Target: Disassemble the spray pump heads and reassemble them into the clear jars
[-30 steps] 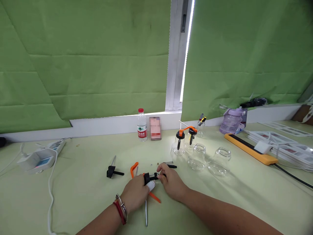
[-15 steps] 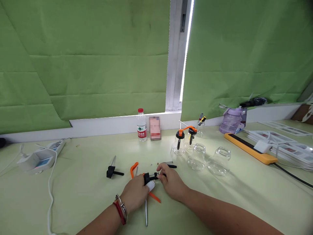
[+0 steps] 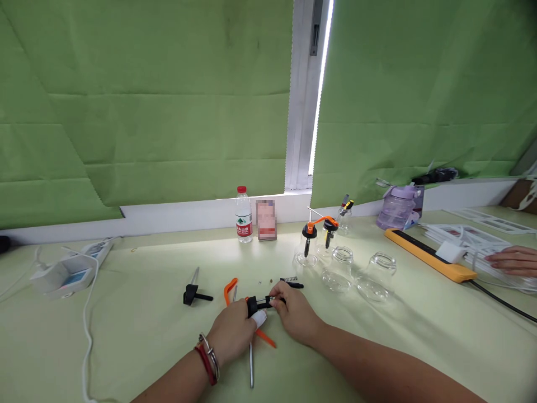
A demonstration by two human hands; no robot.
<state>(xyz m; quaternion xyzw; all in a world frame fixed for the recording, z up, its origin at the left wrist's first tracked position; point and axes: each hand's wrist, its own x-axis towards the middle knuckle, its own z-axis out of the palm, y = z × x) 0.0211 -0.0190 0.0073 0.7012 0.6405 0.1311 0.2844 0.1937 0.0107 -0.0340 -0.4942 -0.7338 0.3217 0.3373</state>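
Observation:
My left hand (image 3: 230,331), thumb wrapped in white, is closed around a black cylindrical fitting (image 3: 252,305) with a thin metal rod. At the fitting's right end, my right hand (image 3: 297,313) pinches with thumb and fingers; the exact grip point is partly hidden. Beneath my left hand lie a curved orange handle (image 3: 229,290) and a metal rod (image 3: 251,366). Just beyond my right hand are a small spring (image 3: 290,279) and a black stick-like piece (image 3: 296,285). Tiny bits (image 3: 271,281) lie near them. A black piece with a metal pin (image 3: 191,293) rests to the left.
Two open glass jars (image 3: 338,274) stand right of my hands, with black-lidded jars (image 3: 309,234) behind. A water bottle (image 3: 244,215) stands by the wall. Power strips (image 3: 432,254) and cables lie at both sides. Another person's hand (image 3: 514,261) touches white sheets at far right.
Another person's hand has come into view at the far right, over the white sheets. My right fingers have shifted slightly on the fitting's end; my left hand holds still.

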